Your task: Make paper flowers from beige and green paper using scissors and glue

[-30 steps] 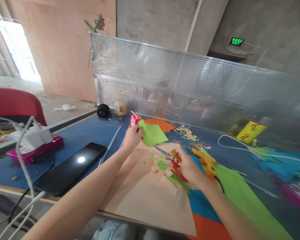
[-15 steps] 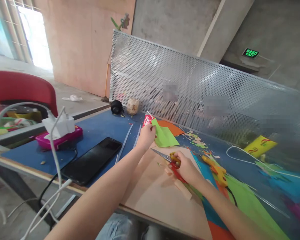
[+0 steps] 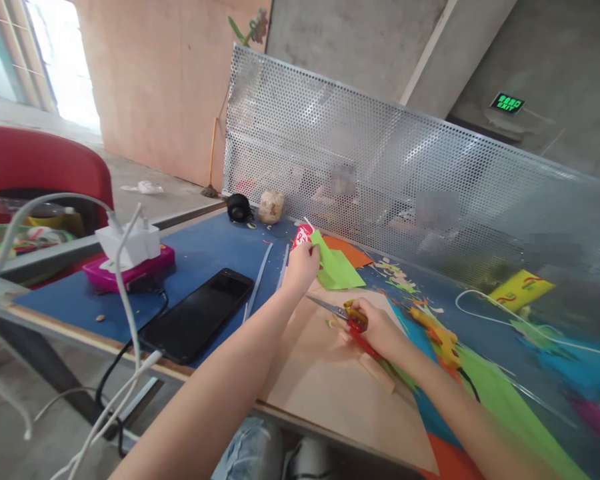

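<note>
Both arms reach forward from the lower edge of the view, bare along the visible forearms. The slender left forearm slants up and to the right, its wrist nearly in line with it. The bare left hand is the farther from the body, its back partly turned to the camera, thumb and fingers pinched together at the tips. The slender right forearm slants up and to the left. The bare right hand sits lower and nearer, fingers curled in a grip. The two hands are apart. Below, legs in faded blue denim show between the forearms.
</note>
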The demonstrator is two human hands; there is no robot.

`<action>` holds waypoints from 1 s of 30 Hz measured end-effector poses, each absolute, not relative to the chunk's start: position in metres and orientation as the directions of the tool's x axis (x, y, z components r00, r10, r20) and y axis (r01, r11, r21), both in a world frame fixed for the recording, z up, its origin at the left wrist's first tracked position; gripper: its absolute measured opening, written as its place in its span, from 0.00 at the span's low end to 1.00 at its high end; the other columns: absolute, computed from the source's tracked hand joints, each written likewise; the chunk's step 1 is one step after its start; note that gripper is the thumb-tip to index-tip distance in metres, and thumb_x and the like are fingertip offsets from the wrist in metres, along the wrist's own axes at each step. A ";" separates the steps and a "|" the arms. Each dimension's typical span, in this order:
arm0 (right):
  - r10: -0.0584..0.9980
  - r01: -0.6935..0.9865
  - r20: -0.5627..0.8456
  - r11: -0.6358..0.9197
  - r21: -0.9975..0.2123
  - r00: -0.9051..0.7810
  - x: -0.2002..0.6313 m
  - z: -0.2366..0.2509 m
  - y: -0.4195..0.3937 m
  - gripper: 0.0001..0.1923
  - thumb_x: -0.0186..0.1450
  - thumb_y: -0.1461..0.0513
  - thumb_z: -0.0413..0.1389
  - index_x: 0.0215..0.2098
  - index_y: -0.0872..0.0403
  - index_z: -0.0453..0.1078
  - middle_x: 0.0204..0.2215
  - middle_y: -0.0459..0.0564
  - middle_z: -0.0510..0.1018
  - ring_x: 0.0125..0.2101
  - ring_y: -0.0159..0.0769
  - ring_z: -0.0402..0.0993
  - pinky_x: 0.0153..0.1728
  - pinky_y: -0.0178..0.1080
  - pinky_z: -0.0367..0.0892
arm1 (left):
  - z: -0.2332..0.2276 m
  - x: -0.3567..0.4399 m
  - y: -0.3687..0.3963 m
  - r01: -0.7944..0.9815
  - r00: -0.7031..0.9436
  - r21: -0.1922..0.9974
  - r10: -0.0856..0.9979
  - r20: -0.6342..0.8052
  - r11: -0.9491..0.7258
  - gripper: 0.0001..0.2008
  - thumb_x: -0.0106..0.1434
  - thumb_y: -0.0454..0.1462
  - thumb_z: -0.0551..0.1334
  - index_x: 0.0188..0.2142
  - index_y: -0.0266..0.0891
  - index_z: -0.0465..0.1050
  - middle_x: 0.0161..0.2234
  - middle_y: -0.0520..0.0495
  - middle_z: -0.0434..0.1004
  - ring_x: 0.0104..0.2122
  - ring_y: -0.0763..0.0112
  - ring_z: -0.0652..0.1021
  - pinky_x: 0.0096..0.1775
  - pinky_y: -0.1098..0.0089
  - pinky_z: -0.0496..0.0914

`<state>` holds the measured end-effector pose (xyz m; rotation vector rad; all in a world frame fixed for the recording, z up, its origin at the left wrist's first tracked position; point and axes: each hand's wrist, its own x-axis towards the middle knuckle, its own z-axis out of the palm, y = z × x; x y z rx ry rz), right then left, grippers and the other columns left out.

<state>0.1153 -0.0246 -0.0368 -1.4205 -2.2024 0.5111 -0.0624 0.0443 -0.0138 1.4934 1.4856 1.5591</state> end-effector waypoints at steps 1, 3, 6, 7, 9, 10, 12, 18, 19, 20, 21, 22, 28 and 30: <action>0.912 0.739 0.180 0.406 -0.538 -0.370 0.114 -0.036 -0.026 0.12 0.49 0.60 0.56 0.32 0.52 0.62 0.26 0.45 0.73 0.27 0.35 0.69 0.27 0.36 0.62 | -0.014 -0.063 0.044 0.307 -0.261 0.913 0.899 0.352 -0.268 0.12 0.57 0.36 0.50 0.19 0.38 0.59 0.19 0.51 0.67 0.18 0.73 0.73 0.21 0.75 0.63; 0.903 0.722 0.173 0.421 -0.550 -0.394 0.112 -0.034 -0.029 0.12 0.49 0.63 0.55 0.33 0.51 0.63 0.28 0.45 0.74 0.28 0.36 0.69 0.29 0.36 0.63 | -0.014 -0.063 0.044 0.308 -0.261 0.912 0.898 0.354 -0.271 0.12 0.57 0.36 0.50 0.19 0.38 0.59 0.19 0.51 0.66 0.18 0.73 0.73 0.20 0.75 0.62; 0.903 0.691 0.215 0.425 -0.585 -0.372 0.116 -0.028 -0.029 0.11 0.50 0.65 0.54 0.33 0.51 0.62 0.30 0.46 0.74 0.31 0.36 0.70 0.30 0.36 0.64 | -0.017 -0.064 0.046 0.317 -0.260 0.908 0.896 0.361 -0.274 0.12 0.58 0.37 0.50 0.19 0.38 0.59 0.20 0.51 0.66 0.18 0.74 0.73 0.20 0.76 0.62; 0.906 0.677 0.250 0.421 -0.603 -0.341 0.120 -0.026 -0.027 0.10 0.50 0.64 0.54 0.32 0.51 0.62 0.30 0.47 0.73 0.31 0.36 0.70 0.30 0.36 0.65 | -0.018 -0.064 0.046 0.322 -0.258 0.906 0.895 0.363 -0.275 0.12 0.58 0.37 0.50 0.19 0.38 0.59 0.20 0.51 0.66 0.19 0.73 0.73 0.21 0.75 0.62; 0.910 0.638 0.346 0.409 -0.652 -0.230 0.131 -0.017 -0.018 0.11 0.51 0.60 0.55 0.33 0.52 0.60 0.30 0.48 0.73 0.31 0.36 0.71 0.31 0.37 0.65 | -0.019 -0.063 0.048 0.333 -0.247 0.901 0.896 0.370 -0.280 0.12 0.58 0.38 0.50 0.19 0.38 0.59 0.19 0.51 0.67 0.19 0.72 0.73 0.22 0.74 0.63; 0.904 0.614 0.387 0.411 -0.674 -0.179 0.138 -0.012 -0.011 0.13 0.51 0.59 0.56 0.33 0.52 0.59 0.28 0.47 0.73 0.29 0.35 0.71 0.31 0.37 0.66 | -0.019 -0.062 0.049 0.337 -0.240 0.898 0.896 0.373 -0.283 0.12 0.58 0.38 0.50 0.19 0.38 0.59 0.19 0.51 0.66 0.19 0.72 0.73 0.23 0.74 0.64; 0.871 0.583 0.476 0.450 -0.677 -0.120 0.153 0.002 0.005 0.14 0.50 0.58 0.58 0.32 0.52 0.59 0.28 0.48 0.73 0.29 0.34 0.71 0.33 0.38 0.65 | -0.019 -0.061 0.050 0.343 -0.224 0.893 0.898 0.379 -0.292 0.12 0.58 0.38 0.50 0.19 0.39 0.59 0.19 0.51 0.66 0.19 0.72 0.73 0.23 0.74 0.63; 0.814 0.808 0.574 0.277 -0.520 0.090 0.193 0.040 0.069 0.16 0.47 0.60 0.59 0.32 0.53 0.60 0.29 0.52 0.75 0.31 0.39 0.72 0.34 0.40 0.65 | -0.016 -0.052 0.048 0.325 -0.155 0.886 0.906 0.393 -0.329 0.12 0.57 0.38 0.51 0.19 0.38 0.58 0.17 0.54 0.63 0.17 0.75 0.71 0.20 0.76 0.61; 0.802 0.856 0.574 0.170 -0.489 0.168 0.198 0.043 0.079 0.15 0.47 0.61 0.58 0.32 0.53 0.61 0.30 0.53 0.75 0.33 0.41 0.72 0.36 0.41 0.64 | -0.016 -0.051 0.047 0.323 -0.130 0.882 0.907 0.400 -0.342 0.12 0.57 0.38 0.51 0.18 0.39 0.58 0.17 0.54 0.62 0.17 0.76 0.71 0.19 0.76 0.61; 0.796 0.877 0.555 0.066 -0.475 0.240 0.202 0.045 0.089 0.13 0.47 0.61 0.58 0.31 0.54 0.62 0.31 0.55 0.75 0.35 0.44 0.72 0.37 0.43 0.64 | -0.015 -0.049 0.045 0.321 -0.103 0.877 0.908 0.406 -0.356 0.13 0.57 0.38 0.52 0.18 0.39 0.58 0.16 0.55 0.61 0.16 0.76 0.71 0.19 0.77 0.61; 0.785 0.878 0.553 0.024 -0.479 0.279 0.205 0.046 0.098 0.12 0.49 0.61 0.57 0.31 0.55 0.62 0.31 0.58 0.75 0.37 0.47 0.71 0.37 0.45 0.63 | -0.015 -0.048 0.043 0.321 -0.075 0.872 0.908 0.412 -0.370 0.13 0.57 0.38 0.52 0.17 0.39 0.57 0.15 0.55 0.60 0.16 0.76 0.71 0.19 0.77 0.60; 0.777 0.874 0.548 -0.005 -0.486 0.309 0.208 0.046 0.105 0.11 0.50 0.60 0.56 0.31 0.55 0.62 0.32 0.61 0.74 0.38 0.49 0.70 0.37 0.47 0.63 | -0.015 -0.048 0.041 0.322 -0.049 0.867 0.908 0.417 -0.381 0.14 0.56 0.38 0.53 0.16 0.39 0.56 0.15 0.56 0.59 0.16 0.75 0.71 0.19 0.76 0.60; 0.835 0.826 0.485 0.069 -0.560 0.259 0.193 0.033 0.104 0.13 0.49 0.57 0.57 0.28 0.56 0.62 0.31 0.61 0.75 0.36 0.49 0.71 0.35 0.47 0.64 | -0.015 -0.048 0.040 0.333 -0.016 0.855 0.905 0.426 -0.397 0.14 0.56 0.37 0.54 0.16 0.39 0.55 0.14 0.56 0.59 0.16 0.75 0.70 0.19 0.75 0.59; 0.886 0.785 0.437 0.159 -0.598 0.153 0.177 0.023 0.085 0.15 0.49 0.54 0.57 0.29 0.54 0.61 0.29 0.54 0.75 0.30 0.40 0.73 0.29 0.41 0.67 | -0.015 -0.044 0.040 0.319 0.006 0.859 0.908 0.420 -0.400 0.13 0.56 0.38 0.54 0.17 0.39 0.56 0.15 0.55 0.61 0.16 0.76 0.70 0.19 0.75 0.59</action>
